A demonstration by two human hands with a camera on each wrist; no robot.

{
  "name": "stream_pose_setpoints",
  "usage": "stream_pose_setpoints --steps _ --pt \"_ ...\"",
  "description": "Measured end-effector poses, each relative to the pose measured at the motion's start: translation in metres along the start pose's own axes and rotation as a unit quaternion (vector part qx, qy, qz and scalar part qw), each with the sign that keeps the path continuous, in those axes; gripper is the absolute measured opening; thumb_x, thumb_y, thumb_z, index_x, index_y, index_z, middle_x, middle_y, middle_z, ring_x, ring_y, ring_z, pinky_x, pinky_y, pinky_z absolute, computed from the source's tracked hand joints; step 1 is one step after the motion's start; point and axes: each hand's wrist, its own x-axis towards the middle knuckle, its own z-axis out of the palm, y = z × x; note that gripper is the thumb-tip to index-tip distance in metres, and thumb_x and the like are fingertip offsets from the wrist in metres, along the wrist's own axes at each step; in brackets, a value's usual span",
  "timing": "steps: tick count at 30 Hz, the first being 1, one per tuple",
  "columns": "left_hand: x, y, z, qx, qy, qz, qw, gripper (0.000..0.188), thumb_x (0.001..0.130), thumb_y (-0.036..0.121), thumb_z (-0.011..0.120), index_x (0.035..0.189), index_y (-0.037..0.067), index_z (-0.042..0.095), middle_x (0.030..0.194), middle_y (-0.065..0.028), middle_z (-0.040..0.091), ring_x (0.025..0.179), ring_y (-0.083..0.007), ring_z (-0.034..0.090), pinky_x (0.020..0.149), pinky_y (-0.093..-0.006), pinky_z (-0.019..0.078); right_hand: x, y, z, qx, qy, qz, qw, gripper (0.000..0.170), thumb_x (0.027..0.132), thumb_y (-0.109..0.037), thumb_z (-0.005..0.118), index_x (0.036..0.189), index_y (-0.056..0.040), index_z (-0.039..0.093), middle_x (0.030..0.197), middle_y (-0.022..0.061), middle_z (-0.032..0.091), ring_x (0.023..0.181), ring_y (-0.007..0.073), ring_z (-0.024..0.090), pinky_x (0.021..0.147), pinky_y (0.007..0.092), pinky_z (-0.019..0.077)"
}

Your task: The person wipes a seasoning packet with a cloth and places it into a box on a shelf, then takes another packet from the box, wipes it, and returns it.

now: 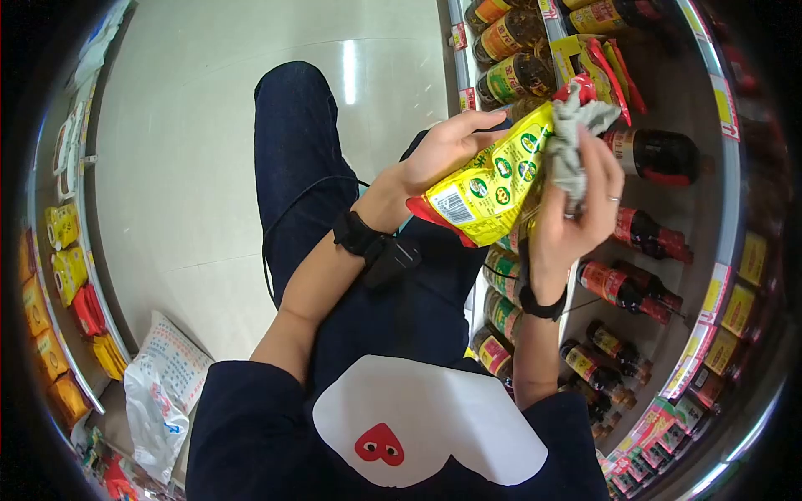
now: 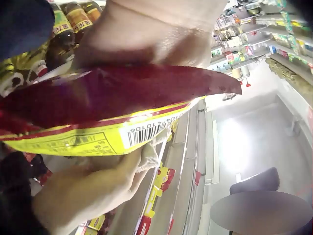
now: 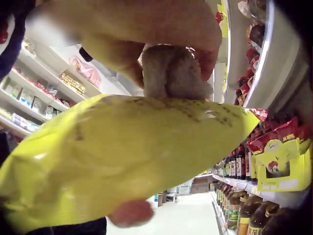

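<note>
My left hand holds a plump yellow plastic food packet with red ends, green round pictures and a barcode. In the right wrist view, a fingertip of the left hand shows below the packet. The right hand grips a crumpled grey cloth against the packet's surface near its far end. The left wrist view shows the packet's dark red end close up, with the right hand and part of the cloth beyond it.
Shelves with dark sauce bottles and oil bottles stand close on the right. Red-and-yellow packets in a display box sit on a shelf. A white plastic bag lies on the floor at left, near another shelf with yellow packs.
</note>
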Motion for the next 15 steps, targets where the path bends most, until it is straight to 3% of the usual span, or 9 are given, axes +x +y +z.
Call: stream_pose_setpoints --steps 4,5,6,7,8,10,11,14,15 --pt "-0.002 0.006 0.015 -0.043 -0.17 0.053 0.983 0.047 0.102 0.026 0.042 0.137 -0.005 0.043 0.125 -0.0203 0.061 0.111 -0.0261 0.062 0.099 -0.0377 0.0463 -0.033 -0.019 0.009 -0.009 -0.082 -0.033 0.996 0.05 0.064 -0.01 0.063 0.113 -0.0063 0.071 0.111 0.0117 0.063 0.099 0.0301 0.058 0.089 0.0417 0.0461" --pt "-0.004 0.012 0.007 0.084 0.051 0.128 0.987 0.038 0.101 0.02 0.046 0.132 -0.003 0.047 0.121 -0.0178 0.062 0.108 -0.0237 0.062 0.095 -0.0353 0.0484 -0.041 -0.026 0.008 -0.009 -0.107 -0.045 0.993 0.049 0.064 -0.012 0.064 0.112 -0.0065 0.072 0.11 0.0111 0.063 0.098 0.0303 0.057 0.088 0.0416 0.0463" --pt "-0.006 0.019 -0.004 0.205 0.269 0.194 0.921 0.031 0.1 0.014 0.05 0.127 -0.001 0.052 0.116 -0.0153 0.063 0.105 -0.0214 0.062 0.09 -0.033 0.0505 -0.048 -0.032 0.007 -0.009 -0.132 -0.057 0.99 0.049 0.063 -0.014 0.064 0.111 -0.0067 0.072 0.109 0.0104 0.063 0.097 0.0305 0.057 0.087 0.0415 0.0466" --pt "-0.009 0.023 -0.019 0.44 0.199 0.323 0.814 0.028 0.099 0.004 0.052 0.126 -0.002 0.051 0.112 -0.0161 0.062 0.101 -0.0171 0.061 0.087 -0.0302 0.0504 -0.05 -0.037 0.007 0.044 -0.162 -0.058 0.984 0.049 0.063 -0.013 0.064 0.111 -0.0078 0.072 0.108 0.0096 0.062 0.095 0.0304 0.056 0.085 0.0413 0.0467" --pt "-0.01 0.027 -0.034 0.439 0.2 0.323 0.814 0.028 0.099 0.004 0.052 0.126 -0.002 0.051 0.112 -0.0161 0.062 0.101 -0.0171 0.061 0.087 -0.0302 0.0504 -0.055 -0.037 0.009 0.066 -0.19 -0.07 0.977 0.05 0.062 -0.012 0.065 0.111 -0.0088 0.073 0.109 0.009 0.062 0.095 0.0298 0.056 0.085 0.0406 0.0463" --pt "-0.008 0.032 -0.03 0.188 -0.054 0.24 0.951 0.031 0.097 0.003 0.053 0.128 -0.001 0.05 0.113 -0.0166 0.062 0.101 -0.0162 0.061 0.086 -0.0297 0.0504 -0.055 -0.043 0.005 0.047 -0.198 -0.08 0.976 0.052 0.06 -0.012 0.065 0.111 -0.0094 0.073 0.109 0.0082 0.063 0.096 0.0293 0.056 0.085 0.0399 0.0456" --pt "-0.012 0.033 -0.033 0.279 0.093 0.265 0.919 0.032 0.098 0.004 0.051 0.131 0.001 0.049 0.115 -0.0171 0.063 0.103 -0.019 0.063 0.088 -0.0327 0.0513 -0.051 -0.041 0.004 0.04 -0.183 -0.088 0.978 0.053 0.06 -0.012 0.065 0.112 -0.0096 0.073 0.109 0.008 0.063 0.096 0.029 0.056 0.086 0.0397 0.0453" --pt "-0.011 0.02 -0.003 0.104 0.141 0.159 0.971 0.032 0.1 0.007 0.049 0.132 0.002 0.049 0.116 -0.0169 0.063 0.105 -0.022 0.063 0.091 -0.0356 0.051 -0.031 -0.029 0.004 0.009 -0.147 -0.091 0.985 0.053 0.061 -0.009 0.064 0.114 -0.0101 0.072 0.108 0.0085 0.064 0.096 0.0283 0.056 0.086 0.0398 0.0446" --pt "-0.013 0.011 -0.018 0.284 -0.042 0.28 0.916 0.032 0.101 0.011 0.046 0.132 0.003 0.049 0.119 -0.0169 0.063 0.105 -0.0248 0.063 0.094 -0.0373 0.0499 -0.022 -0.026 0.003 -0.009 -0.131 -0.068 0.989 0.052 0.062 -0.007 0.064 0.114 -0.0095 0.072 0.108 0.0093 0.064 0.095 0.0288 0.057 0.086 0.0399 0.0451"
